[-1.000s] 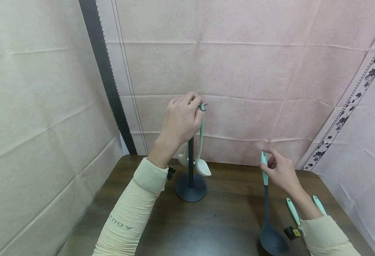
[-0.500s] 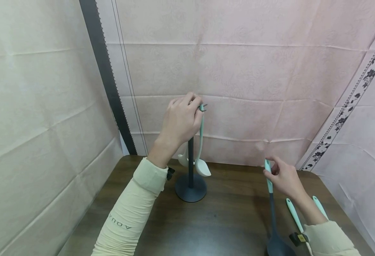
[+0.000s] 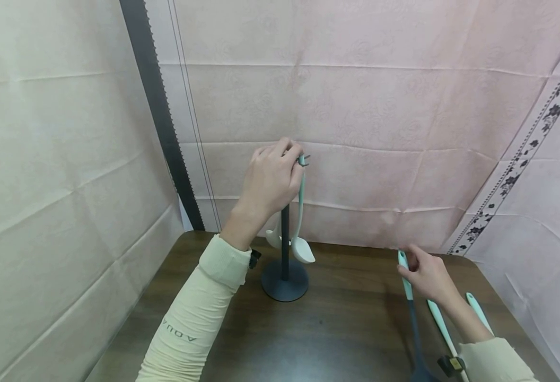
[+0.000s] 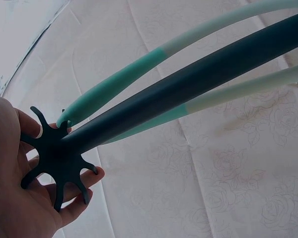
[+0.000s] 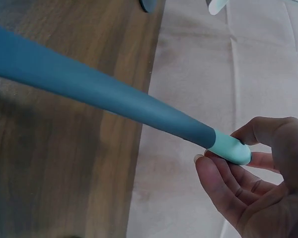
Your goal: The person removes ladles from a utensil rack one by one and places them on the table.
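My left hand point(image 3: 271, 178) grips the top of a dark utensil stand point(image 3: 285, 286) with a round base. In the left wrist view, its fingers curl around the hooked crown point(image 4: 54, 156). A white ladle point(image 3: 303, 250) with a green handle hangs from a hook on the right. Behind the pole hangs another white utensil point(image 3: 273, 239), partly hidden. My right hand point(image 3: 428, 276) pinches the turquoise handle end of a dark blue-grey cooking spoon point(image 3: 412, 323) at the right. The spoon slants down toward the front, its head mostly cut off by the frame edge.
Two more turquoise-handled utensils lie at the right, one with its handle point(image 3: 441, 321) left of the right forearm, the other handle point(image 3: 478, 310) beyond it. The wooden table point(image 3: 347, 318) meets a hanging cloth point(image 3: 356, 175) at the back.
My right hand has moved down and slightly right, toward the front, carrying the cooking spoon, whose head has mostly left the frame. My left hand has stayed on the stand.
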`<state>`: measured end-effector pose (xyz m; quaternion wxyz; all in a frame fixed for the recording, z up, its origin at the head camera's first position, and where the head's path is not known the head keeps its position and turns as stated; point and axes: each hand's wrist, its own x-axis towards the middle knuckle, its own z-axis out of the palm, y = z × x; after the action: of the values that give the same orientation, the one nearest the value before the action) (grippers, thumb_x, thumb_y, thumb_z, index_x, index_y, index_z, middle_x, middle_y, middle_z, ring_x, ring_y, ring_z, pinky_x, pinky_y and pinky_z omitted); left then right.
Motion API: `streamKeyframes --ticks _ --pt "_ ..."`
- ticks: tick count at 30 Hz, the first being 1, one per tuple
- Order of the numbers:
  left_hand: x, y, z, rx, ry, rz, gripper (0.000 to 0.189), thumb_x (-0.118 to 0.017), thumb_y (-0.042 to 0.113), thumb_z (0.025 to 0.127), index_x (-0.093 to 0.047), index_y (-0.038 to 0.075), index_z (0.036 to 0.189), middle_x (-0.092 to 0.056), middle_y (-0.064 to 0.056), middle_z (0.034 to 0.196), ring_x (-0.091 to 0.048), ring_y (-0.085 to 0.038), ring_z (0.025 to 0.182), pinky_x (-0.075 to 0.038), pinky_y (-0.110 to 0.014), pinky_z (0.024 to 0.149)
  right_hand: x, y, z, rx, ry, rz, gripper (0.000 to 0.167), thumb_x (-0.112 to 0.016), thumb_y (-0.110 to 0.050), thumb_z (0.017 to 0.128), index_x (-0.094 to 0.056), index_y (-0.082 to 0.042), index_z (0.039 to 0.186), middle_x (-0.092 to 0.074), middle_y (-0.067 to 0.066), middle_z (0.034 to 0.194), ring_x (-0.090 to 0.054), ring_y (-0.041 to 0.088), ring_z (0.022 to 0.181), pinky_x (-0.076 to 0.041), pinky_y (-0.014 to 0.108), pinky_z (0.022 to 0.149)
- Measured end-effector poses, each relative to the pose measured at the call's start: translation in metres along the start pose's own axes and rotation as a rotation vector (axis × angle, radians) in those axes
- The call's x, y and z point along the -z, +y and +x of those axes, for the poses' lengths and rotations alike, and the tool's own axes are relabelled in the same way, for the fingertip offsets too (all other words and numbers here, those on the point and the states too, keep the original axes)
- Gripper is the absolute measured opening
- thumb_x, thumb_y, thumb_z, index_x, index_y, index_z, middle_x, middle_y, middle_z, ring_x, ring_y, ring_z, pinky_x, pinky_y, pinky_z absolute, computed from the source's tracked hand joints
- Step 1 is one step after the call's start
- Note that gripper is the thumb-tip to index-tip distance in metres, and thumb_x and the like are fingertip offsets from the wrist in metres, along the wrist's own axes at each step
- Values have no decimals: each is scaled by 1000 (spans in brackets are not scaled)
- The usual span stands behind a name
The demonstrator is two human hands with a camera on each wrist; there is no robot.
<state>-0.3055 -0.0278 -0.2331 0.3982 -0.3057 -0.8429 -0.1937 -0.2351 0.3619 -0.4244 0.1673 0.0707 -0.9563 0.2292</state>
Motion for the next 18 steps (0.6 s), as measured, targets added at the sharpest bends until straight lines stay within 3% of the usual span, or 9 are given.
streamKeyframes --ticks 18 --pt "0 0 0 -2 -1 6 29 -44 19 105 -72 15 112 -64 0 111 -68 -24 98 -48 -52 106 -10 9 -11 -39 -81 13 39 -74 -11 94 -63 -3 131 -55 -2 69 -48 14 56 -39 30 52"
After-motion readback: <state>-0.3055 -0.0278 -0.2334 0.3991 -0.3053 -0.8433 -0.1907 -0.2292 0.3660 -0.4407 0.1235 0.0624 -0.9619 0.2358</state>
